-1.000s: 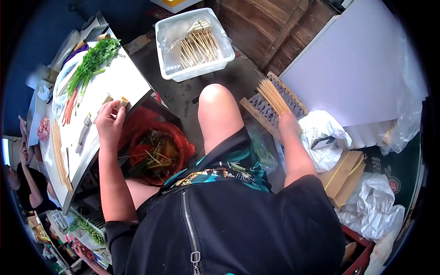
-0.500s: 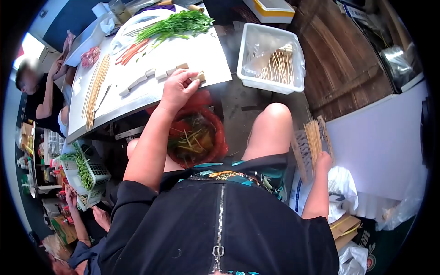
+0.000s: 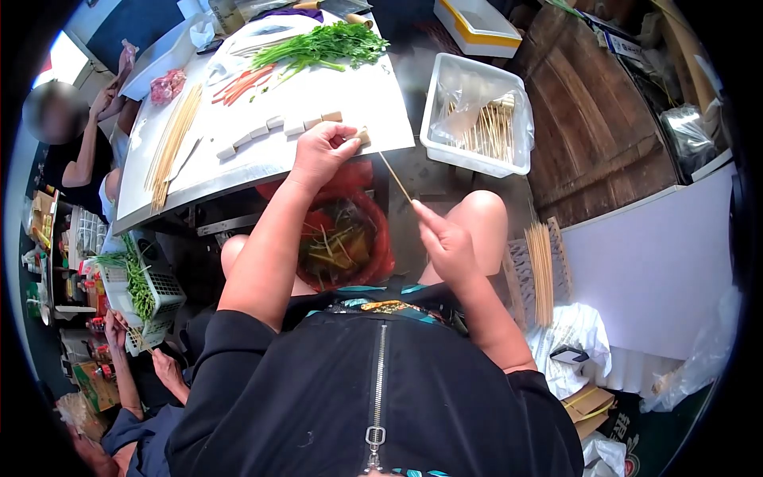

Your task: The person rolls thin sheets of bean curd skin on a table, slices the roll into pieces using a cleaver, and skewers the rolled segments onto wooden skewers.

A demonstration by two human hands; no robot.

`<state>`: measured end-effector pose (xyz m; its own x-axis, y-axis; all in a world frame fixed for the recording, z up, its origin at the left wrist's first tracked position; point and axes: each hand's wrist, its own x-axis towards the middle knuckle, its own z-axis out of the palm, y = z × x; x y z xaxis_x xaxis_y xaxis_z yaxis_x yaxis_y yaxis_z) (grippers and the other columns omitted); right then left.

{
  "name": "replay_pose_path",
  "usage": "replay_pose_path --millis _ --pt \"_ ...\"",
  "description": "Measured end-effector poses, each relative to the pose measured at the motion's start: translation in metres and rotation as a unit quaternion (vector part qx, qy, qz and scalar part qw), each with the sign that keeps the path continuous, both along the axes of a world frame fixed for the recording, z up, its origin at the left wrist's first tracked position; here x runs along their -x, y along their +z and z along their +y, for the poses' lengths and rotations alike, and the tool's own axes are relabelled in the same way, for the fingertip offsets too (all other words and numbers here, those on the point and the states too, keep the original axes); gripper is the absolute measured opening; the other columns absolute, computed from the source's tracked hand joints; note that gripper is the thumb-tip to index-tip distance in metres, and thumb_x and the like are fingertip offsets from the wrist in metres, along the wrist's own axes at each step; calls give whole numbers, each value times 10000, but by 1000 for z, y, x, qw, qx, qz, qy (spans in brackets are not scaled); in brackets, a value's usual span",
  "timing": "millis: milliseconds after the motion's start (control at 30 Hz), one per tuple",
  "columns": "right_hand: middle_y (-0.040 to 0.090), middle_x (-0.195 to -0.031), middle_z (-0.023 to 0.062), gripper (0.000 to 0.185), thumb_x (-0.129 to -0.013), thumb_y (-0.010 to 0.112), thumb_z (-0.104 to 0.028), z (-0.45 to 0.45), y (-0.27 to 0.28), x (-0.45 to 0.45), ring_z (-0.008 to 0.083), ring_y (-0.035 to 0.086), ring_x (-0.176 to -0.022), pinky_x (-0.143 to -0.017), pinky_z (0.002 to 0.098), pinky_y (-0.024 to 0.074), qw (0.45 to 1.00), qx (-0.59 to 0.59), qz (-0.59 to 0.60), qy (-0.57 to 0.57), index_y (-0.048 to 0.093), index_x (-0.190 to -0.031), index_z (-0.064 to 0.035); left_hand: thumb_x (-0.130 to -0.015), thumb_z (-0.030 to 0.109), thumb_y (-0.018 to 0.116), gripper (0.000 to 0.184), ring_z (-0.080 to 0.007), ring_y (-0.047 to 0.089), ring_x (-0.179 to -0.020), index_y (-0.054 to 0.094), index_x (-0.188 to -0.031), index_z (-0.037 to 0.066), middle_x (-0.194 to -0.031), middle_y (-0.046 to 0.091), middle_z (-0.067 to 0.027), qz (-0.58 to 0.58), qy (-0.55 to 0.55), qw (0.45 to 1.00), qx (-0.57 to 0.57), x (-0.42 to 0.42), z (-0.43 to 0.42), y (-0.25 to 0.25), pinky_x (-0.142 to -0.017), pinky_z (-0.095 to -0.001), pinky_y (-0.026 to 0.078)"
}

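Left hand (image 3: 324, 153) pinches a pale roll (image 3: 364, 136) near the white table's (image 3: 385, 99) near right corner, right hand (image 3: 447, 245) pinches one skewer (image 3: 396, 178), tip just beside the roll, skewer bundle (image 3: 541, 274) lying on the woven stool (image 3: 522, 266).

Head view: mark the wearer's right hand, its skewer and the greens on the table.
Right hand (image 3: 447, 245), head view, back of the hand
Skewer (image 3: 396, 177), head view, middle of its shaft
Greens (image 3: 338, 44), head view, among the leaves

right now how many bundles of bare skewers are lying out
2: a skewer bundle on the white table, left; another on the woven stool, right; others may be hidden.
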<state>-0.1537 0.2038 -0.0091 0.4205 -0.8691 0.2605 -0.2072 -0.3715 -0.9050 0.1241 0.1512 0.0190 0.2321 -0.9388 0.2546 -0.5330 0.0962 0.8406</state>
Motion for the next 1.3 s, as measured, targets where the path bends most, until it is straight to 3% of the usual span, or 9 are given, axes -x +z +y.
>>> replay_pose_path --millis 100,633,733,800,933,1033,1133,1200,1300 --pt "709 -1010 82 379 -945 556 -38 1 6 -5 82 612 -829 -778 231 497 997 -55 41 19 602 -1321 -55 -816 126 763 208 -87 614 -739 713 -990 24 -849 658 -25 7 0 1000 6 -1 -2 -3 -715 -235 526" --pt "705 -1057 67 368 -963 553 -63 5 0 -6 64 592 -871 -792 230 493 993 -104 55 9 595 -1328 -50 -808 128 762 211 -84 596 -722 709 -983 22 -835 641 -19 0 5 1000 8 0 -3 -3 -697 -229 519" --pt "676 -947 12 368 -973 546 -71 6 -3 -7 41 553 -789 -724 211 479 996 -80 38 10 588 -1338 -45 -807 126 761 208 -87 600 -718 712 -979 19 -849 641 -26 -3 1 1000 21 -2 -4 -8 -696 -229 521" --pt "588 -834 -52 371 -984 532 -75 4 1 -8 15 484 -711 -644 188 435 987 -161 4 25 576 -1352 -44 -804 123 760 206 -93 614 -718 719 -977 19 -871 645 -35 -9 -2 999 35 -3 -5 -11 -698 -231 527" --pt "502 -782 -85 376 -992 522 -77 2 5 -13 -1 427 -670 -598 173 387 984 -175 -7 31 566 -1364 -49 -805 121 758 199 -102 638 -735 726 -976 25 -903 656 -42 -19 -3 999 36 0 -1 -6 -710 -233 534" --pt "508 -800 -82 378 -992 516 -71 0 11 -20 1 424 -686 -614 171 393 979 -200 -11 35 562 -1366 -47 -807 115 755 192 -105 654 -758 729 -977 31 -920 669 -43 -16 -9 999 39 -1 -3 -6 -725 -234 540" --pt "632 -905 -25 376 -988 516 -78 -7 12 -27 47 561 -786 -708 207 466 985 -169 12 30 562 -1360 -40 -808 110 754 187 -106 660 -771 730 -978 35 -925 678 -44 -8 -12 1000 24 -2 -3 -8 -736 -233 542" --pt "697 -1132 92 375 -978 520 -86 -14 15 -35 148 653 -993 -855 268 497 990 -128 45 27 563 -1346 -30 -810 106 753 179 -108 656 -761 729 -972 33 -918 681 -40 -4 -12 1000 29 -2 -3 -9 -724 -236 539" --pt "650 -1249 187 362 -966 532 -96 -30 19 -52 209 640 -1126 -943 302 478 992 -119 40 19 580 -1316 -19 -805 110 750 177 -113 651 -746 727 -961 31 -888 684 -48 -5 -16 999 35 1 0 -3 -708 -242 535"
